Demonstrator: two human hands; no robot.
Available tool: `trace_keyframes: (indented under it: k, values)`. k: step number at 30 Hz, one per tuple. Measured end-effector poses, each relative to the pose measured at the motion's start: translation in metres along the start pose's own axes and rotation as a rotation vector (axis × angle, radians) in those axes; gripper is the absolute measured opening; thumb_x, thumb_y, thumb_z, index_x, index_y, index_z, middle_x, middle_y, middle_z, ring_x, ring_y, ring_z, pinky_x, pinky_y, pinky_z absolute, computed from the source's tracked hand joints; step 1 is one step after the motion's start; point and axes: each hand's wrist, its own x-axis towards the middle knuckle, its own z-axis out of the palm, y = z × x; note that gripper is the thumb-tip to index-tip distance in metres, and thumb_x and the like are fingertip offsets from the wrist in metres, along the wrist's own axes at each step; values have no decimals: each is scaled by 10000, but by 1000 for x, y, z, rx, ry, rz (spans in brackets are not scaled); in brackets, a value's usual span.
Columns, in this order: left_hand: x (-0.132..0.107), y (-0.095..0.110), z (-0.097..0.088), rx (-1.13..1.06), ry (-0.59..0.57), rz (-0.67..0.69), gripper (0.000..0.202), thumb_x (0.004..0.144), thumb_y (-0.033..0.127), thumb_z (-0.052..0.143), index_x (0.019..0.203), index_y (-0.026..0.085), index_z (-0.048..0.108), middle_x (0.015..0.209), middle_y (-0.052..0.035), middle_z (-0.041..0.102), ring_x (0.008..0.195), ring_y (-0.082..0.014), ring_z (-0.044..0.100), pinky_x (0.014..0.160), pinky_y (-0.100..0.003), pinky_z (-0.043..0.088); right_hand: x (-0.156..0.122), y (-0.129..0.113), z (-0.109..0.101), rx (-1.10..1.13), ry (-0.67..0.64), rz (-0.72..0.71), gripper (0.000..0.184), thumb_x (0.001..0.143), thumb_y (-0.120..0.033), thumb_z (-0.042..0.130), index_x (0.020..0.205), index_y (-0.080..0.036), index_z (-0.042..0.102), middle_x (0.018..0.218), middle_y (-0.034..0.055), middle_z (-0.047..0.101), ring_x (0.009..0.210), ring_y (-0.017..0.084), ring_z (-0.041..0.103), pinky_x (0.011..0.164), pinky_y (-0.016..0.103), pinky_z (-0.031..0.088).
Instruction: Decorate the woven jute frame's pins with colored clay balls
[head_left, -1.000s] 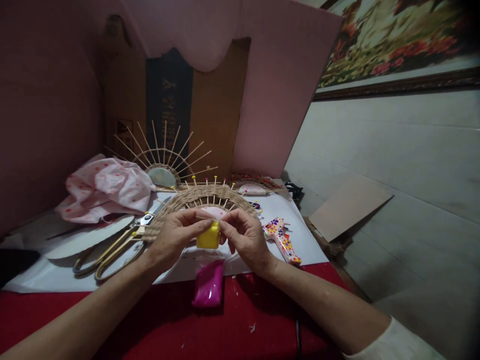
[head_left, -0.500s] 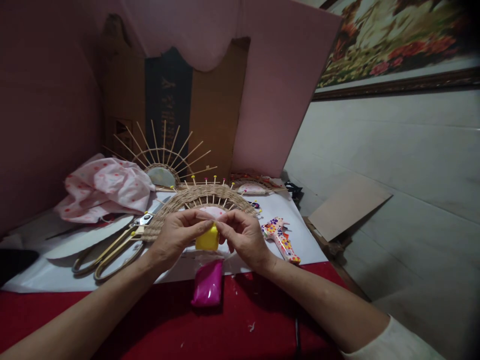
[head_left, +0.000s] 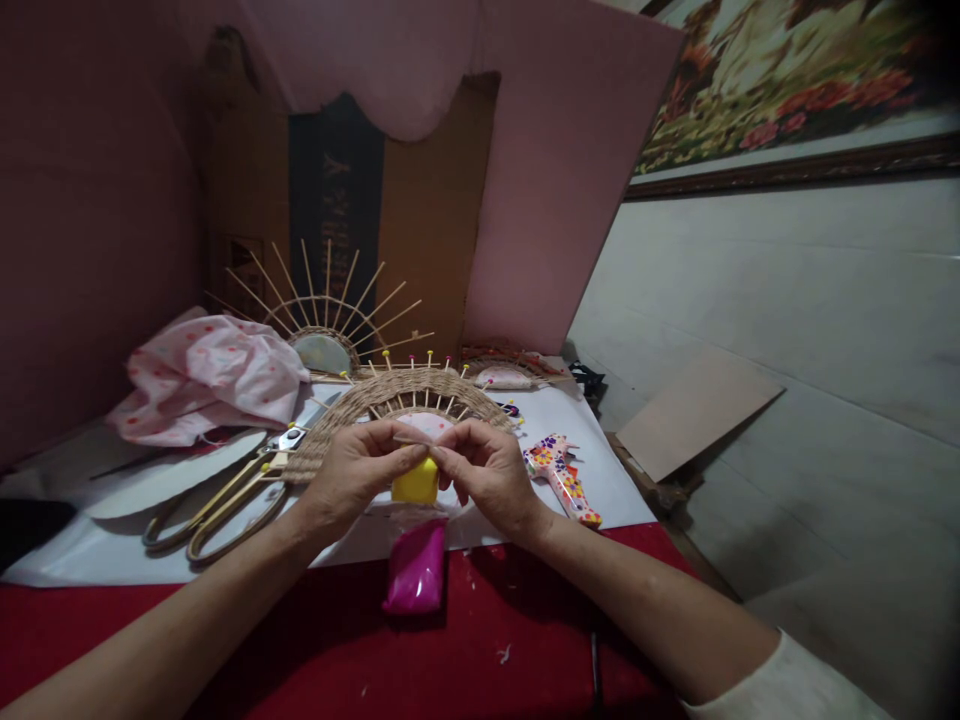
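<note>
My left hand (head_left: 365, 470) and my right hand (head_left: 486, 475) come together at the middle, thumbs and forefingers pinched at the top of a yellow packet (head_left: 415, 483). The packet hangs just below my fingertips; clear plastic shows around it. Under it a magenta packet (head_left: 417, 568) in shiny clear wrap rests at the edge of the white sheet. Right behind my hands stands a woven twine half-ring (head_left: 405, 388) on sticks, with coloured beads on the tips and a dotted cloth centre (head_left: 424, 424). My fingers hide part of it.
Large scissors (head_left: 225, 500) and dotted pink cloth (head_left: 214, 375) lie to the left. A flower-patterned glue gun (head_left: 562, 480) is on the right. Behind are a stick fan frame (head_left: 322, 315) and a cardboard box (head_left: 435, 230). White sheet (head_left: 480, 525) covers part of the red table (head_left: 525, 640).
My fingertips have shifted slightly at the top edge of the yellow packet. Everything else stays where it was.
</note>
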Motion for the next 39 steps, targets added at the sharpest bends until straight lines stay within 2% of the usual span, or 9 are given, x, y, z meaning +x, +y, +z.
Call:
trace_keyframes:
  k: [9, 14, 21, 28, 34, 39]
  values:
    - [0, 2, 1, 2, 19, 4, 152, 681, 263, 750, 774, 147, 717, 714, -28, 713, 628, -139, 650, 586, -221, 519, 1, 1, -1, 8, -5, 2, 139, 773, -274, 663, 756, -148, 605, 542, -39, 582, 425, 51, 510, 344, 145, 374]
    - [0, 3, 3, 9, 14, -13, 164, 679, 280, 748, 764, 147, 705, 702, -30, 709, 622, -150, 651, 586, -241, 521, 0, 0, 0, -1, 1, -11, 136, 771, -269, 665, 751, -148, 608, 549, -41, 580, 419, 44, 502, 366, 152, 392]
    - [-1, 2, 4, 39, 60, -4, 182, 637, 284, 773, 729, 138, 714, 674, -23, 703, 593, -124, 623, 564, -210, 500, -1, 0, 0, -7, 1, -19, 158, 771, -287, 660, 723, -153, 592, 560, -45, 568, 419, 44, 490, 391, 168, 412]
    - [-1, 2, 3, 57, 46, -2, 171, 644, 285, 768, 707, 136, 713, 643, -17, 686, 577, -111, 600, 543, -193, 474, -2, -3, -1, -71, 2, -21, 143, 764, -269, 653, 707, -156, 587, 542, -48, 558, 424, 47, 487, 387, 167, 399]
    - [-1, 2, 5, 28, 30, -16, 158, 668, 275, 758, 721, 136, 704, 665, -14, 684, 591, -112, 606, 553, -196, 484, -1, -4, -2, -68, -5, 8, 191, 760, -315, 655, 695, -157, 571, 518, -53, 551, 412, 44, 484, 364, 154, 379]
    - [-2, 8, 7, -45, 109, -31, 219, 638, 288, 784, 739, 148, 650, 653, 6, 674, 569, -119, 616, 528, -206, 498, 1, -1, -4, -57, 37, 21, 196, 765, -327, 656, 710, -163, 562, 511, -51, 557, 391, 44, 474, 351, 156, 378]
